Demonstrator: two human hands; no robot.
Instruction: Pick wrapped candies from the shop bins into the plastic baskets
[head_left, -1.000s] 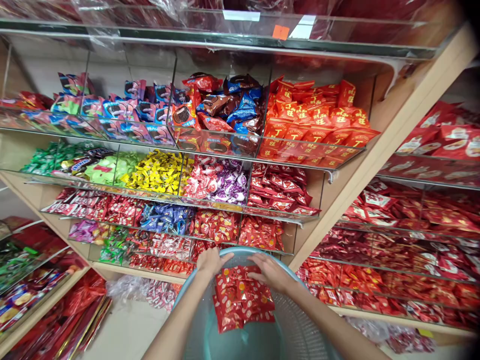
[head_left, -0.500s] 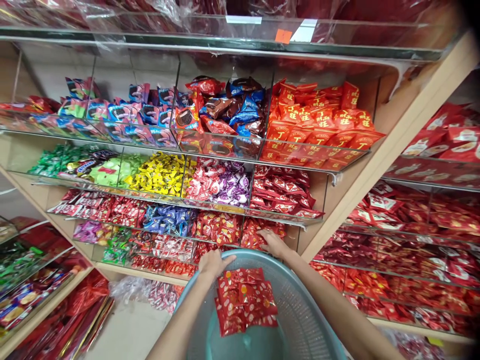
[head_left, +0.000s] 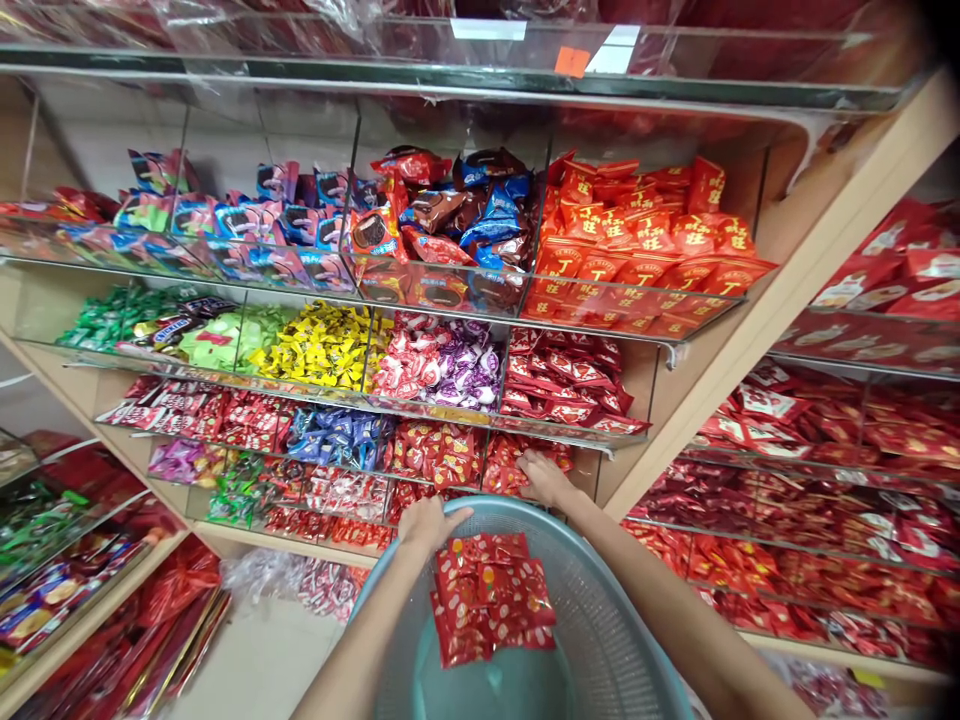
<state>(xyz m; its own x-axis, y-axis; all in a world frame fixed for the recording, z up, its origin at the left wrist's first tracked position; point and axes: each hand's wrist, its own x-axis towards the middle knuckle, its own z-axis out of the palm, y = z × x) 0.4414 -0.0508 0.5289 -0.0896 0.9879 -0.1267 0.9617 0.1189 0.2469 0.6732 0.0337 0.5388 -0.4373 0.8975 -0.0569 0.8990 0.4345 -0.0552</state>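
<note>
A blue-green plastic basket (head_left: 615,590) is below me, tilted toward the shelf. Several red candy packets (head_left: 491,600) with pale round prints lie in it. My left hand (head_left: 426,525) is closed over the basket's far rim, thumb along the top. Beyond the rim, my right hand (head_left: 546,480) reaches into a low shelf compartment of red packets (head_left: 506,465). Its fingers are curled down onto the packets there, and the fingertips are partly hidden among them.
A clear shelf lip (head_left: 570,432) runs just above my right hand. Wrapped sweets fill the divided shelves, with yellow candies (head_left: 322,345) and orange-red packets (head_left: 637,240) higher up. A wooden upright (head_left: 757,310) stands on the right. Clear plastic bags (head_left: 262,575) lie on the floor.
My right hand's fingers have curled more onto the red packets. My left hand and the basket stay in place. The view has shifted very slightly.
</note>
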